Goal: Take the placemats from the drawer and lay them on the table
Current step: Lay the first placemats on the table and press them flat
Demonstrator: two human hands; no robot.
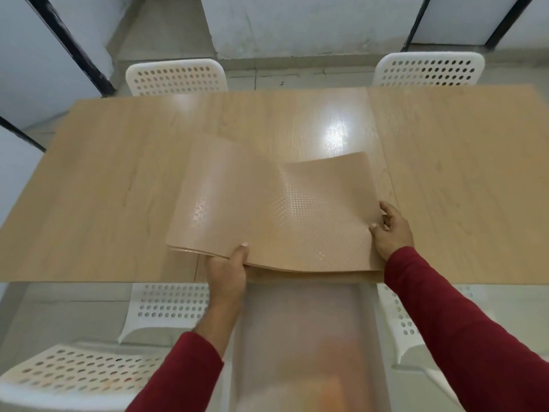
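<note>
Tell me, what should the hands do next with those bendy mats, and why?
Probably peel off the top placemat. The left hand and right hand hold a stack of tan mats at the table's near edge, with the top sheet already bowing up, and no mat is laid out separately yet.

White perforated chairs (175, 76), grey tiled floor (166, 34).

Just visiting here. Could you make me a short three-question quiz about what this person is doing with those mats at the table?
1. True or false: the placemats lie fully flat on the table.
2. Which hand grips the near edge: A left hand, B right hand?
3. How many white chairs stand at the far side?

Key: 1 false, the top mat bulges upward. 2 A; the right hand holds the right edge. 3 two: one chair, another chair.
</note>
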